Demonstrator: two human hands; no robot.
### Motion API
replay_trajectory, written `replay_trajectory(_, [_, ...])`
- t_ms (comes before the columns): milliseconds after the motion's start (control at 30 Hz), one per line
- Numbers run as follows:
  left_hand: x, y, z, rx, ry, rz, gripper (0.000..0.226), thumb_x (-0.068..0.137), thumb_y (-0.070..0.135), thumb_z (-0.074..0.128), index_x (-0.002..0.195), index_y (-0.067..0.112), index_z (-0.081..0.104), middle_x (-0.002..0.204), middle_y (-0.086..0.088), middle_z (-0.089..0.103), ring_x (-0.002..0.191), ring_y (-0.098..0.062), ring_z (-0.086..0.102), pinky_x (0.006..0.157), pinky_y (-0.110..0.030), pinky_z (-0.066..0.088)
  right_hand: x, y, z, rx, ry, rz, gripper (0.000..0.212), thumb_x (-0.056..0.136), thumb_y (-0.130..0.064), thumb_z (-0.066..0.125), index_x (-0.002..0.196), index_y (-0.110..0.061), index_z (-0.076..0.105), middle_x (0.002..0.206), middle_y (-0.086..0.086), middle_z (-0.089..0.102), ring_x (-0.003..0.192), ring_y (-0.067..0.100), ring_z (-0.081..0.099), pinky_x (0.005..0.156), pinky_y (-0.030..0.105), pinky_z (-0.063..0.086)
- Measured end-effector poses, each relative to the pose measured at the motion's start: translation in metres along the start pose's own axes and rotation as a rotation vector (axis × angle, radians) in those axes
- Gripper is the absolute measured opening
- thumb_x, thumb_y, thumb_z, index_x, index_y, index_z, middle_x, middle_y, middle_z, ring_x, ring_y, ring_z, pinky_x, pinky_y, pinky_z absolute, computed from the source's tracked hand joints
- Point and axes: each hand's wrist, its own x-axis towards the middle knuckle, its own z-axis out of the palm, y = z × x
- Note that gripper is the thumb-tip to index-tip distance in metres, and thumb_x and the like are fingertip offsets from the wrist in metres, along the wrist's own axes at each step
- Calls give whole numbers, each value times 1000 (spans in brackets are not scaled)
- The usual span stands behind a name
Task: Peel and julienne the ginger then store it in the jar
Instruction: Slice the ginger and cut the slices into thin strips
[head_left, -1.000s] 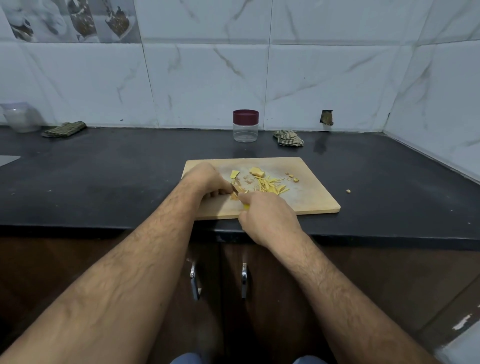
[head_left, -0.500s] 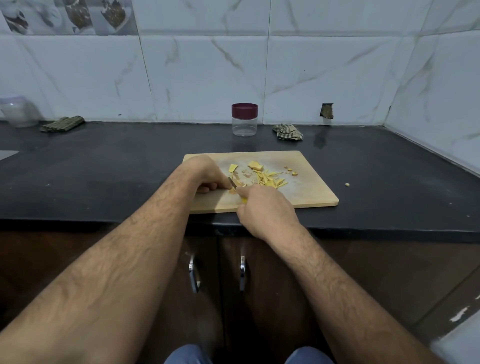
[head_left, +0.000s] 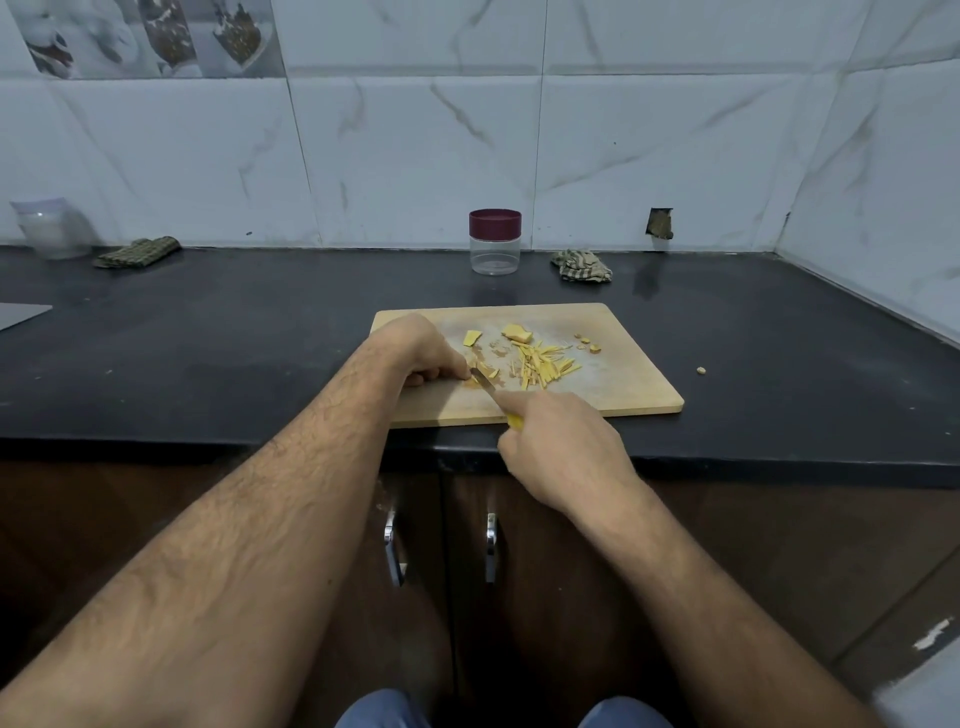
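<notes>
Thin ginger sticks (head_left: 540, 364) lie heaped (pale yellow) on a rectangular wooden board (head_left: 613, 384).

— What stood behind the black counter (head_left: 208, 364)?
— White marble-look wall tiles (head_left: 415, 156), meeting at the right corner.
— And below its front edge?
— Brown cabinet doors (head_left: 545, 597) with two metal handles (head_left: 491, 545).

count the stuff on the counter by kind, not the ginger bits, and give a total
jars with maroon lid: 1
wooden cutting boards: 1
knives: 1, gripped by the right hand
checked cloths: 2
translucent containers at far left: 1
total: 6
</notes>
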Motion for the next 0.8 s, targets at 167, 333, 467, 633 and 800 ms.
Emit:
replay_trajectory(167, [-2, -2, 1, 4, 11, 12, 26, 78, 31, 83, 88, 15, 64, 84, -5, 58, 80, -21, 51, 74, -33, 43, -12, 6, -5, 14, 13, 8, 52, 94, -19, 46, 143, -37, 48, 128, 0, 61, 113, 21, 55, 81, 33, 46])
replay_trajectory(333, [-10, -4, 1, 13, 27, 48, 22, 81, 30, 80, 87, 15, 65, 84, -7, 57, 76, -23, 48, 73, -33, 41, -5, 1, -1, 68, 22, 20, 49, 94, -19, 44, 142, -31, 50, 127, 0, 63, 112, 21, 56, 86, 34, 49])
replay_trajectory(467, [-19, -7, 2, -31, 47, 111, 15, 83, 24, 79, 80, 15, 67, 78, -5, 57, 68, -21, 45, 70, -31, 40, -5, 5, -2, 158, -35, 52, 45, 96, -21, 39, 138, -27, 54, 107, -1, 66, 85, 19, 62, 76, 34, 56])
replay_trajectory(633, [-15, -22, 2, -157, 129, 164, 17, 79, 21, 78, 67, 16, 67, 66, -3, 60, 59, -18, 48, 60, -27, 42, -10, 12, -13, 148, -73, 65, 43, 96, -23, 39, 135, -30, 56, 100, -6, 64, 75, 14, 58, 69, 31, 53])
replay_trajectory(800, [-10, -39, 9, -313, 288, 234, 25, 79, 22, 68, 54, 19, 64, 54, 4, 64, 57, -13, 56, 79, -39, 57, -10, 3, -18, 67, 76, 47, 46, 95, -19, 42, 139, -32, 48, 126, -2, 62, 110, 24, 56, 82, 36, 48])
